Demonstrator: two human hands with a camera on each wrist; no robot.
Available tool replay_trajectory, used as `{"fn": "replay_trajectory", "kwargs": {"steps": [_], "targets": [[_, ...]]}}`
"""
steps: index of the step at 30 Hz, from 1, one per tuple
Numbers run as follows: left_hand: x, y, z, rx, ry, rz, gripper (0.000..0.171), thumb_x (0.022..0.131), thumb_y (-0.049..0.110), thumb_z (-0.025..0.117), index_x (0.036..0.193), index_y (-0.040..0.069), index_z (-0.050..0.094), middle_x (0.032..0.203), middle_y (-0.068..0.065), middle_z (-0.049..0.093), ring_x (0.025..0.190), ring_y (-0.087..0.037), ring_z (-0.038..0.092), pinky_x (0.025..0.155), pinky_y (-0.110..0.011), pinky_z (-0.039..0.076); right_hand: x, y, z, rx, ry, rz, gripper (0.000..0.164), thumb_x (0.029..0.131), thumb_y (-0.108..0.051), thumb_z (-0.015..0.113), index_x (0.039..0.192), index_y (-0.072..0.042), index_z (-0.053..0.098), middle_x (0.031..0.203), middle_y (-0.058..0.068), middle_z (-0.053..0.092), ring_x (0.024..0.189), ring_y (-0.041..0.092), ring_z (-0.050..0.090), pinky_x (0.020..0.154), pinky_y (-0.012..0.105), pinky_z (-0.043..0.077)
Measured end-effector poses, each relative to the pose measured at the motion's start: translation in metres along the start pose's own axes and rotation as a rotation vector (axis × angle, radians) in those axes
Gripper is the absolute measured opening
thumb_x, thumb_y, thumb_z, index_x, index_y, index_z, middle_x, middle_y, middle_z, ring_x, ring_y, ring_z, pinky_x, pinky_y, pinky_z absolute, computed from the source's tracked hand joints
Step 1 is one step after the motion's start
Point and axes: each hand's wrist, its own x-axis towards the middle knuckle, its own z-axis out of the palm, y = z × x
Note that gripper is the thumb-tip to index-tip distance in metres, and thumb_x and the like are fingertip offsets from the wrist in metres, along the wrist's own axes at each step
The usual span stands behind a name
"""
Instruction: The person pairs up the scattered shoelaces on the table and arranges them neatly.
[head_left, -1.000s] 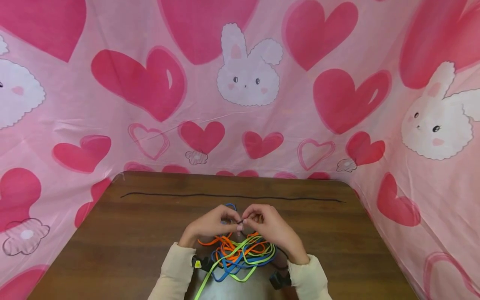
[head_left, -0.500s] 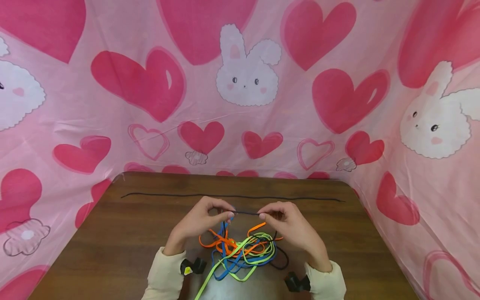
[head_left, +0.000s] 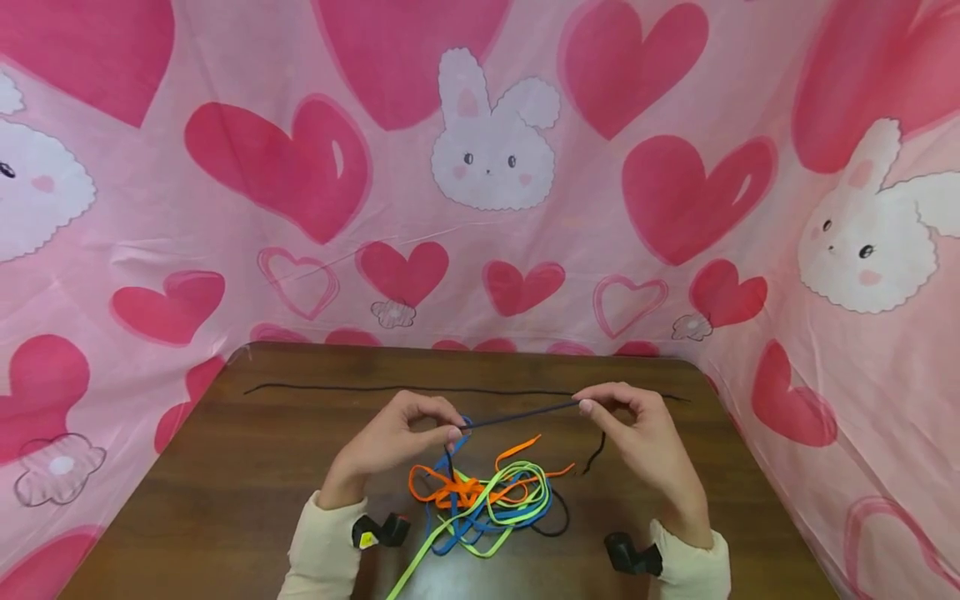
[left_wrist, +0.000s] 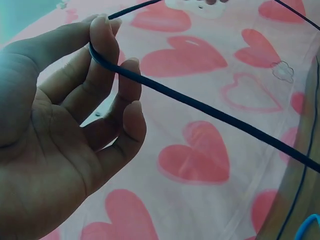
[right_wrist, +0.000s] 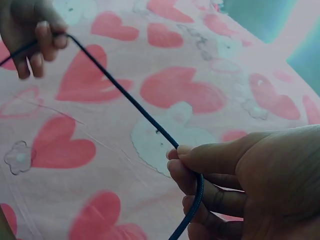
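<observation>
My left hand (head_left: pixel 401 437) pinches a dark cord (head_left: pixel 517 414) between thumb and fingertips, left of the table's middle. My right hand (head_left: pixel 633 429) pinches the same cord farther right, and a short free end hangs below it. Between the two hands the cord runs straight, rising slightly to the right. In the left wrist view the cord (left_wrist: pixel 200 106) bends over the fingers and trails down toward the table. Below the hands lies a tangle of flat laces: an orange lace (head_left: pixel 465 492), a yellow-green lace (head_left: pixel 427 542) and a blue lace (head_left: pixel 450 543).
A second dark cord (head_left: pixel 337 387) lies stretched across the back of the brown wooden table (head_left: pixel 225 500). A pink cloth (head_left: pixel 480 242) with hearts and rabbits hangs behind and at both sides. A dark loop (head_left: pixel 564 518) shows right of the tangle.
The hands were together over the tangle and have drawn apart, the right one moving far to the right. The cord between them has lengthened, and its end has come out of the pile.
</observation>
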Motion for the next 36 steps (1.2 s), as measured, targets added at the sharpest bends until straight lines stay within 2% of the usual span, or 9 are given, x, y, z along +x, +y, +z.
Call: {"fn": "replay_trajectory", "kwargs": {"steps": [4, 9, 12, 17, 22, 25, 29, 34, 36], "targets": [[-0.004, 0.007, -0.003, 0.007, 0.019, 0.02, 0.011, 0.096, 0.002, 0.067, 0.102, 0.006, 0.075, 0.091, -0.011, 0.07, 0.084, -0.02, 0.066, 0.08, -0.031, 0.056, -0.001, 0.002, -0.007, 0.011, 0.044, -0.002, 0.011, 0.095, -0.007, 0.071, 0.104, -0.01, 0.077, 0.092, 0.002, 0.074, 0.084, 0.01, 0.066, 0.075, 0.019, 0.052], [-0.007, 0.017, -0.006, 0.016, 0.054, 0.032, 0.013, 0.096, 0.002, 0.067, 0.105, 0.007, 0.075, 0.099, -0.011, 0.07, 0.089, -0.02, 0.065, 0.084, -0.033, 0.056, 0.0, 0.004, -0.014, 0.002, 0.116, -0.004, 0.01, 0.095, -0.006, 0.071, 0.102, -0.009, 0.077, 0.091, 0.0, 0.074, 0.081, 0.008, 0.062, 0.072, 0.018, 0.05], [-0.01, 0.021, -0.007, 0.017, 0.106, 0.034, 0.017, 0.096, 0.001, 0.067, 0.111, 0.004, 0.075, 0.106, -0.004, 0.072, 0.092, -0.02, 0.066, 0.086, -0.032, 0.056, -0.001, 0.005, -0.017, -0.017, 0.156, 0.008, 0.01, 0.095, -0.007, 0.071, 0.102, -0.008, 0.078, 0.091, 0.001, 0.074, 0.079, 0.008, 0.059, 0.069, 0.019, 0.048], [-0.012, 0.024, -0.007, -0.017, 0.251, 0.147, 0.022, 0.095, -0.006, 0.064, 0.115, -0.004, 0.072, 0.106, 0.0, 0.071, 0.088, -0.019, 0.066, 0.085, -0.027, 0.055, -0.001, 0.007, -0.02, -0.028, 0.173, 0.034, 0.011, 0.096, -0.01, 0.071, 0.104, -0.006, 0.077, 0.093, 0.006, 0.074, 0.078, 0.009, 0.057, 0.069, 0.02, 0.047], [-0.012, 0.032, -0.005, -0.064, 0.393, 0.279, 0.023, 0.093, -0.012, 0.063, 0.116, -0.016, 0.065, 0.107, 0.002, 0.072, 0.092, -0.014, 0.068, 0.085, -0.026, 0.056, -0.002, 0.007, -0.022, -0.027, 0.195, 0.018, 0.011, 0.094, -0.007, 0.072, 0.104, -0.007, 0.077, 0.09, -0.003, 0.074, 0.079, 0.007, 0.06, 0.07, 0.019, 0.047], [-0.013, 0.034, -0.005, -0.071, 0.449, 0.32, 0.025, 0.092, -0.013, 0.063, 0.116, -0.018, 0.063, 0.106, 0.001, 0.072, 0.094, -0.014, 0.068, 0.087, -0.026, 0.057, -0.003, 0.008, -0.023, -0.028, 0.208, 0.008, 0.012, 0.093, -0.005, 0.072, 0.104, -0.006, 0.077, 0.09, -0.005, 0.073, 0.08, 0.006, 0.06, 0.071, 0.018, 0.048], [-0.016, 0.034, -0.007, -0.057, 0.502, 0.312, 0.026, 0.09, -0.017, 0.063, 0.116, -0.017, 0.065, 0.105, -0.004, 0.071, 0.094, -0.015, 0.069, 0.086, -0.025, 0.057, -0.004, 0.01, -0.025, -0.03, 0.219, 0.014, 0.013, 0.093, -0.003, 0.073, 0.105, -0.005, 0.077, 0.091, -0.002, 0.074, 0.08, 0.004, 0.061, 0.071, 0.017, 0.048], [-0.017, 0.035, -0.009, -0.021, 0.558, 0.281, 0.027, 0.088, -0.02, 0.063, 0.115, -0.016, 0.067, 0.103, -0.008, 0.07, 0.094, -0.017, 0.07, 0.078, -0.023, 0.055, -0.007, 0.012, -0.029, -0.044, 0.246, 0.031, 0.013, 0.092, -0.005, 0.074, 0.105, -0.005, 0.078, 0.088, -0.007, 0.073, 0.078, 0.004, 0.061, 0.07, 0.016, 0.048], [-0.017, 0.035, -0.009, -0.013, 0.579, 0.273, 0.025, 0.09, -0.017, 0.064, 0.114, -0.016, 0.067, 0.104, -0.006, 0.071, 0.093, -0.016, 0.071, 0.076, -0.022, 0.054, -0.008, 0.013, -0.031, -0.045, 0.255, 0.044, 0.013, 0.093, -0.006, 0.074, 0.105, -0.005, 0.078, 0.088, -0.006, 0.073, 0.078, 0.004, 0.062, 0.07, 0.016, 0.048]]}}
